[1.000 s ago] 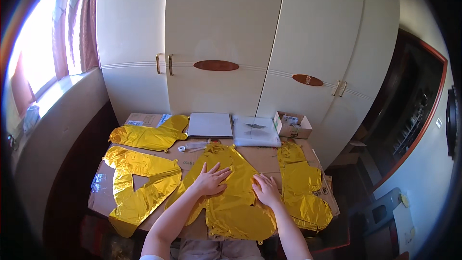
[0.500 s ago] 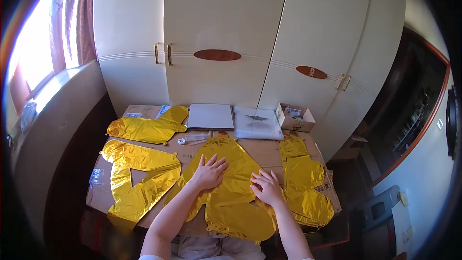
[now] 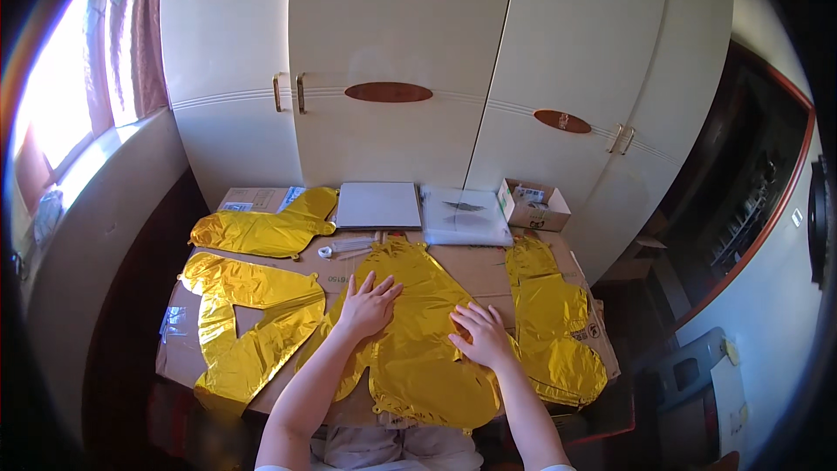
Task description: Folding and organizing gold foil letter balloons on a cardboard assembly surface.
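A large, flat gold foil balloon (image 3: 420, 296) lies in front of me, wrinkled and without air. My left hand (image 3: 370, 305) rests on its left part with the fingers spread. On its right edge lies my right hand (image 3: 481, 334), palm down, fingers stretched out and slightly apart. Neither hand holds anything. To the left is a second gold foil balloon (image 3: 283, 323) with a gap in its middle, and behind that another gold foil balloon (image 3: 253, 234). A further gold foil balloon (image 3: 558, 323) lies just right of my right hand.
Cardboard (image 3: 349, 263) covers the table. Along the back are a white stack of sheets (image 3: 378, 205), clear plastic bags (image 3: 466, 218) and a small open box (image 3: 534, 207) with packets. A white ring-shaped item (image 3: 325, 252) sits near clear straws (image 3: 353, 245). Cabinets (image 3: 392, 26) stand behind.
My right hand has flattened a little, its fingers stretching out on the foil. My left hand has shifted slightly up and left. The whole view has tilted a bit.
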`<state>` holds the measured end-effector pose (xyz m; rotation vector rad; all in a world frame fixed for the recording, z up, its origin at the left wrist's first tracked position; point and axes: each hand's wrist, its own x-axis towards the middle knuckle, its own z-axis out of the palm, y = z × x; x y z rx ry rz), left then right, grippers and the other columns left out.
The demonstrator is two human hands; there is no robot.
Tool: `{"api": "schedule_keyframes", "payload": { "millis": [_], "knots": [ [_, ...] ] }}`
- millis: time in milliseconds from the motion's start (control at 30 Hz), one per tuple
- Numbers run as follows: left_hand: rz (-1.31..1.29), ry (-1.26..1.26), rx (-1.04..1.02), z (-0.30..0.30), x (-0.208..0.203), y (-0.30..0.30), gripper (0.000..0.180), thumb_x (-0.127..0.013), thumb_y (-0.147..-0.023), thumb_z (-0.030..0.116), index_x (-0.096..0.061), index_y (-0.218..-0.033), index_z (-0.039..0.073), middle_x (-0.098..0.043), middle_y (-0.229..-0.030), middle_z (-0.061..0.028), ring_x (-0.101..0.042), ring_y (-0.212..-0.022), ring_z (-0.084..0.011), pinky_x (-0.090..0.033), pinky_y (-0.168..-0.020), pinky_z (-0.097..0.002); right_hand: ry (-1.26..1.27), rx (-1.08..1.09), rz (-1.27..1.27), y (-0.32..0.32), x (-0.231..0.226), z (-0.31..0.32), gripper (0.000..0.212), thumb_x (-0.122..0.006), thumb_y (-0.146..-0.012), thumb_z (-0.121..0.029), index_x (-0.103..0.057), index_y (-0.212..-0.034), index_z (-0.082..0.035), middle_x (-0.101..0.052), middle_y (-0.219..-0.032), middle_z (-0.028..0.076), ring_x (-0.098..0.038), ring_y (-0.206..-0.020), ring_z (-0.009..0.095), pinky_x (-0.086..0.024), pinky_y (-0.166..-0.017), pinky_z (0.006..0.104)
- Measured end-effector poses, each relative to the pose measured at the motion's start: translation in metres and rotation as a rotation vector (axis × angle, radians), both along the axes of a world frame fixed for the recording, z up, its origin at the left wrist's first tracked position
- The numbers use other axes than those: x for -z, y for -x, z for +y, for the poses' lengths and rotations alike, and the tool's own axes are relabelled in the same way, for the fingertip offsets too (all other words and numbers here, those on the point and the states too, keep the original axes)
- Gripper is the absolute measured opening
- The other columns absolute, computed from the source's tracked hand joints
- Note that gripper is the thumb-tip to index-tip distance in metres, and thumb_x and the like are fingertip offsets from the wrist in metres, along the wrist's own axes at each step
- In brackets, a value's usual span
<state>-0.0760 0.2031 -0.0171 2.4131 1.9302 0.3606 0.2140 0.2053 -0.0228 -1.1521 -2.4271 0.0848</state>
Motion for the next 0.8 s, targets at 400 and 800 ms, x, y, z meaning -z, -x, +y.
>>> {"api": "schedule_keyframes", "payload": {
  "millis": [400,800],
  "knots": [
    [0.074,0.078,-0.003,-0.004,-0.009,0.005,0.061,-0.038,-0.093,0.057,-0.035,-0.148,0.03,-0.032,-0.155,-0.0015,-0.022,-0.145,-0.0325,-0.01,-0.111,-0.0687,-0.066,-0.053,0.024,-0.001,-0.004,0.0,0.056,-0.071,-0.076,-0.052,-0.065,-0.119,-0.016,-0.059,-0.128,0.005,-0.048,-0.125,0.027,-0.032,-0.108,0.0473],
    [0.172,0.099,0.044,-0.002,-0.012,0.01,0.074,-0.039,-0.091,0.067,-0.027,-0.151,0.027,-0.028,-0.156,-0.0054,-0.02,-0.145,-0.0351,-0.011,-0.11,-0.0695,-0.064,-0.065,0.027,-0.002,-0.004,0.002,0.062,-0.072,-0.073,-0.057,-0.065,-0.118,-0.015,-0.059,-0.127,0.006,-0.048,-0.124,0.029,-0.032,-0.108,0.0454]
  ]
}}
